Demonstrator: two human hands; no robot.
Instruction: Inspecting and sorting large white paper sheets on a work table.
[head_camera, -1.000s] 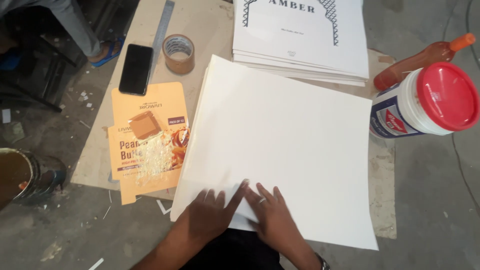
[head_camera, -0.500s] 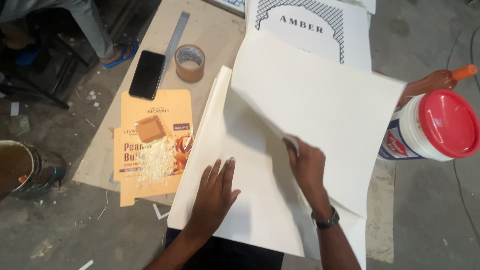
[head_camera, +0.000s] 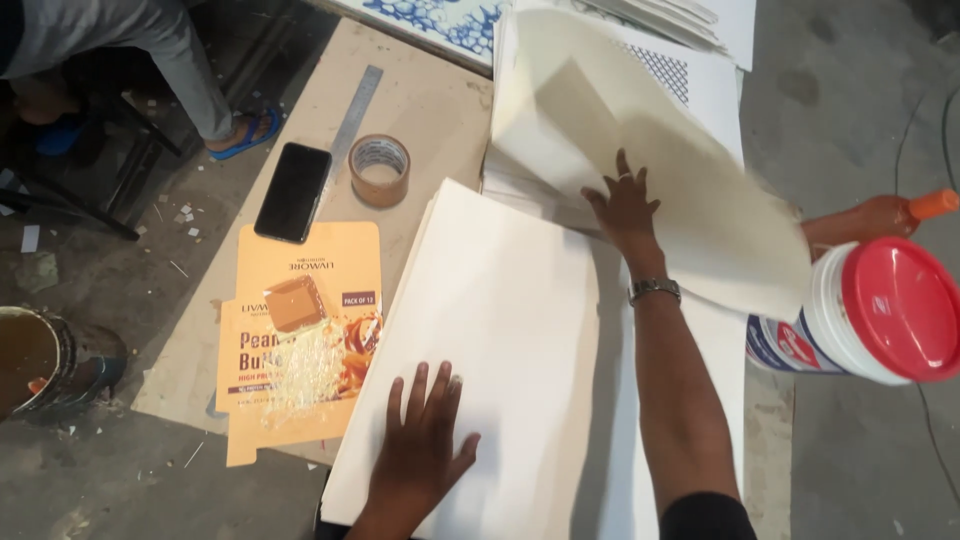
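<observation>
left hand (head_camera: 425, 445) lies flat, fingers spread, palm down on the near stack (head_camera: 500, 340) of white sheets; it grips nothing, only pins the pile. right hand (head_camera: 625, 205), watch at the wrist, is open with fingers splayed, pressed to the underside of one lifted sheet (head_camera: 650, 170); whether the thumb pinches it cannot be told. that sheet is raised and bowed, arching over the far pile (head_camera: 700, 70) of printed boards, its free edge hanging just beside a red-lidded tub (head_camera: 880, 310) and an orange bottle (head_camera: 880, 215).

on the board left of the stack: a flattened orange carton (head_camera: 300, 340) smeared with glue, a tape roll (head_camera: 380, 170), a phone (head_camera: 293, 192), a steel rule (head_camera: 350, 125). a tin (head_camera: 40, 365) stands on the floor. another person's leg and sandal (head_camera: 240, 130) show at top left.

judgement: turning the sheet well calls for steady pressure from the left hand so the stack stays square, support near the sheet's middle to avoid a crease, and a path that keeps the free edge off the tub and away from the glue.
</observation>
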